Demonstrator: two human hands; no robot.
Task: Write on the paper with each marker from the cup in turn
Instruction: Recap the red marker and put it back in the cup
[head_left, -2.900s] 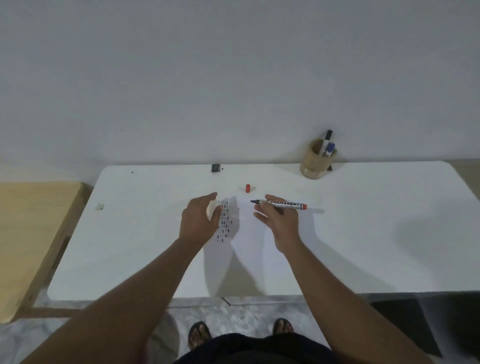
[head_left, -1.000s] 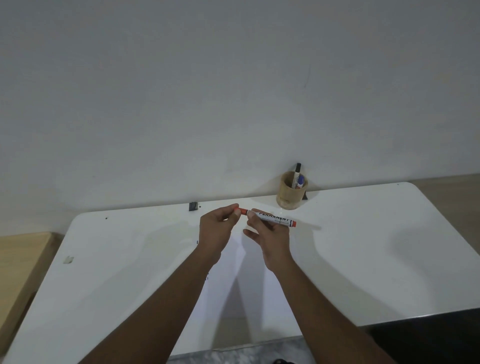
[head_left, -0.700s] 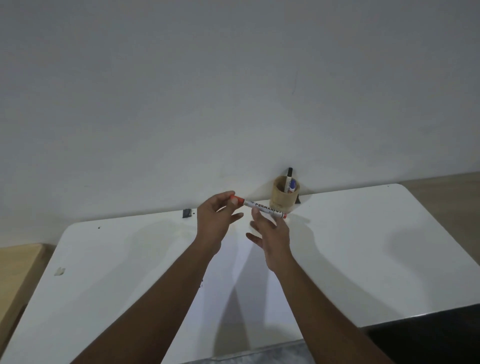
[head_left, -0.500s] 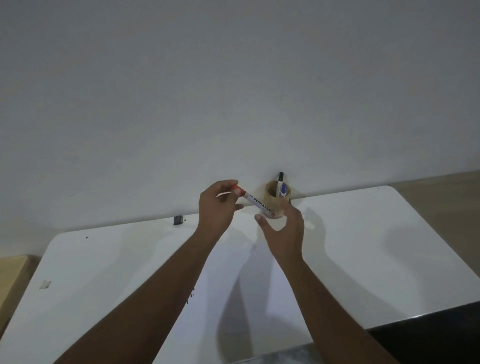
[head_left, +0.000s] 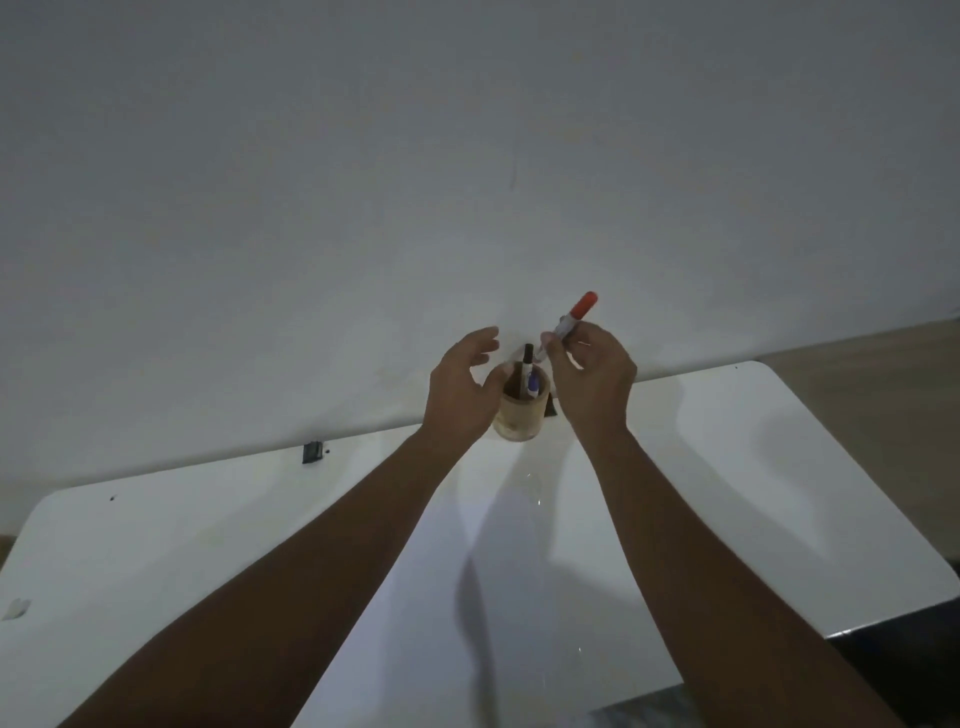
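Red-capped marker (head_left: 571, 323) gripped in right hand (head_left: 592, 382) above cup (head_left: 521, 415); label unreadable; left hand (head_left: 460, 392) open, empty.

Setting: I read it as a plain indoor room, kind uncertain | cues: bare pale wall (head_left: 467, 156), white rounded-corner table (head_left: 779, 493) set against it, wooden cup (head_left: 519, 415) holding markers, dim light.
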